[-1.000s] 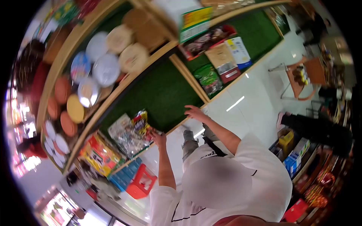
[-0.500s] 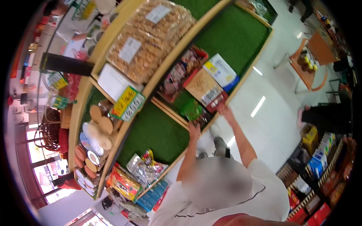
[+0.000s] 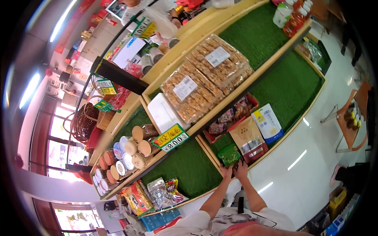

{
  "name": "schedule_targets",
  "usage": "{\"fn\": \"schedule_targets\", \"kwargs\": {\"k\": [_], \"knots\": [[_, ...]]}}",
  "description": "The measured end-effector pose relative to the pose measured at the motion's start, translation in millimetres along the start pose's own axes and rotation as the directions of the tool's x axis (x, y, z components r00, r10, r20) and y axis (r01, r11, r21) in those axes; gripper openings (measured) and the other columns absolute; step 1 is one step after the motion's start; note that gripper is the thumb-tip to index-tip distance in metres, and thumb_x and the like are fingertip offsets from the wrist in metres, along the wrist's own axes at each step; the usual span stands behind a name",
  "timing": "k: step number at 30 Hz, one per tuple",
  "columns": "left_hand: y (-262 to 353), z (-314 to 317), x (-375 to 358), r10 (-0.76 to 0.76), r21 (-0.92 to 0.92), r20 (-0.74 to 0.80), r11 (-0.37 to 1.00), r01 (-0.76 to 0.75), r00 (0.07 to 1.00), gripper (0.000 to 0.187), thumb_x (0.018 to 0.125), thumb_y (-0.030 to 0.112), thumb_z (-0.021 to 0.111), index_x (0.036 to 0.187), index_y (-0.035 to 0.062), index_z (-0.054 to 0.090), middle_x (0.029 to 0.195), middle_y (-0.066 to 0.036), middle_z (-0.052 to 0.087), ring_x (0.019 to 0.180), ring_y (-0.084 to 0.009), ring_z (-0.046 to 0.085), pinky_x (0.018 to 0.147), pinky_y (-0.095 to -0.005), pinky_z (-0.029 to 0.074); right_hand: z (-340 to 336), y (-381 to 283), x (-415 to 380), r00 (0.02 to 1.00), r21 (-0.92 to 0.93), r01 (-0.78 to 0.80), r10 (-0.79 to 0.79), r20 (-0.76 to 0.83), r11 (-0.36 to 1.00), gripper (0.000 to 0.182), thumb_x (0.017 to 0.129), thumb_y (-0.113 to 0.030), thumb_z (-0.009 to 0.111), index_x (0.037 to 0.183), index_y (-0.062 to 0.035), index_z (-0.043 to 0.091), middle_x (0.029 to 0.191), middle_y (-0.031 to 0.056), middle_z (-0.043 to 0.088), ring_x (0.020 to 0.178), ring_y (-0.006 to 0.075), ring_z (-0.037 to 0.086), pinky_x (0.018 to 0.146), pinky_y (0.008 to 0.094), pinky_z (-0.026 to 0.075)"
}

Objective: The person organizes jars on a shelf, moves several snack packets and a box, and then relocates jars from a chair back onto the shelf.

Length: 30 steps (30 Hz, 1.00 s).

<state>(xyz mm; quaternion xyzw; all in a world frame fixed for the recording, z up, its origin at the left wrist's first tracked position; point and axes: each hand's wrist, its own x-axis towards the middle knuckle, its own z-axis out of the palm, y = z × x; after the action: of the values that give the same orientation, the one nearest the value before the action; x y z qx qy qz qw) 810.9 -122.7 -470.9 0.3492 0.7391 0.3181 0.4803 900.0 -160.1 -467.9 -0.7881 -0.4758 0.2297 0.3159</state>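
Both of my hands are close together at the front edge of the lower green-lined shelf. My left hand touches the lower end of a green packet. Beside it, my right hand is on a small dark packet near the divider; the fingers of both hands are too small to read clearly. To the right stands a brown pouch with a red base, apart from my hands. A white and blue pouch lies next to it. Behind them is a red box of small wrapped items.
Large bags of biscuits lie on the upper shelf, above a price sign. Lidded tubs and snack bags are at the left. A chair stands at the right. Behind the counter is another person.
The view has shifted, showing more of the upper shelf. My right hand has left the red-based pouch and moved left, beside my left hand.
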Motion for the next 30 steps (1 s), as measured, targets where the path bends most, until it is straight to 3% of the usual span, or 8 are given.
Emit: {"fn": "schedule_targets", "kwargs": {"k": [4,7,12,17,18,21,25,30], "knots": [[-24,-15,37,-0.220,0.112,0.315,0.975,0.194,0.923,0.066,0.077,0.022,0.074,0.128,-0.0054,0.043,0.122,-0.020,0.056,0.108,-0.0262,0.058,0.084,-0.0365,0.049,-6,15,18,0.974,0.172,-0.205,0.184,0.132,0.964,0.068,0.072,-0.032,0.074,0.124,0.0009,0.047,0.107,0.0263,0.060,0.096,0.0414,0.058,0.085,0.0458,0.048],[-27,-14,42,0.047,0.149,0.245,0.985,-0.086,0.968,0.053,0.077,0.036,0.074,0.106,-0.0039,0.054,0.099,-0.017,0.062,0.091,-0.0288,0.062,0.074,-0.0406,0.049,-3,18,31,0.970,0.252,-0.232,0.202,0.137,0.940,0.062,0.072,-0.034,0.077,0.116,0.0016,0.052,0.094,0.0215,0.065,0.088,0.0333,0.064,0.077,0.0386,0.051],[-3,-46,20,0.154,0.036,0.366,0.983,-0.180,0.918,0.034,0.084,0.019,0.068,0.108,0.0005,0.052,0.082,-0.010,0.055,0.076,-0.0231,0.057,0.065,-0.0369,0.046,4,2,14,0.955,0.344,-0.269,0.203,0.216,0.900,0.048,0.074,-0.026,0.074,0.109,0.0015,0.054,0.096,0.0182,0.065,0.088,0.0306,0.064,0.078,0.0377,0.050],[-1,-123,0,0.296,-0.218,0.472,0.952,-0.215,0.831,0.031,0.085,0.015,0.065,0.111,0.0047,0.051,0.085,-0.011,0.055,0.077,-0.0241,0.056,0.067,-0.0364,0.045,-1,-60,-38,0.922,0.657,-0.384,0.233,0.309,0.648,0.040,0.078,-0.015,0.070,0.109,0.0003,0.051,0.087,0.0058,0.062,0.079,0.0149,0.059,0.069,0.0298,0.048],[7,-150,-12,0.394,-0.008,0.375,0.906,-0.422,0.839,0.031,0.084,0.017,0.065,0.111,0.0060,0.052,0.092,-0.016,0.056,0.084,-0.0306,0.057,0.071,-0.0400,0.046,-2,-82,-52,0.902,0.695,-0.429,0.240,0.358,0.577,0.038,0.078,-0.015,0.070,0.109,-0.0001,0.051,0.087,0.0047,0.061,0.078,0.0138,0.059,0.069,0.0292,0.047],[8,-229,-24,0.458,-0.030,0.390,0.873,-0.486,0.799,0.039,0.083,0.022,0.066,0.116,0.0057,0.052,0.098,-0.022,0.055,0.091,-0.0375,0.055,0.076,-0.0448,0.046,25,-114,-92,0.857,0.714,-0.515,0.257,0.447,0.474,0.039,0.080,-0.017,0.070,0.110,-0.0003,0.051,0.087,0.0042,0.061,0.079,0.0127,0.058,0.068,0.0276,0.047],[-47,-308,-21,0.589,-0.043,0.184,0.805,-0.592,0.787,0.055,0.078,0.024,0.068,0.124,0.0021,0.048,0.112,-0.027,0.056,0.102,-0.0455,0.053,0.088,-0.0492,0.045,82,-180,-135,0.858,0.637,-0.448,0.102,0.504,0.627,0.041,0.083,-0.020,0.069,0.119,-0.0068,0.054,0.101,0.0012,0.062,0.085,0.0111,0.059,0.070,0.0261,0.049],[-82,-403,-39,0.444,0.074,-0.121,0.896,-0.438,0.888,0.042,0.079,0.013,0.064,0.115,0.0006,0.048,0.102,-0.022,0.055,0.094,-0.0430,0.052,0.079,-0.0479,0.040,143,-256,-190,0.742,0.512,-0.499,0.040,0.669,0.700,0.040,0.079,-0.013,0.075,0.114,-0.0064,0.054,0.095,0.0023,0.064,0.077,0.0107,0.059,0.067,0.0248,0.048]]}}
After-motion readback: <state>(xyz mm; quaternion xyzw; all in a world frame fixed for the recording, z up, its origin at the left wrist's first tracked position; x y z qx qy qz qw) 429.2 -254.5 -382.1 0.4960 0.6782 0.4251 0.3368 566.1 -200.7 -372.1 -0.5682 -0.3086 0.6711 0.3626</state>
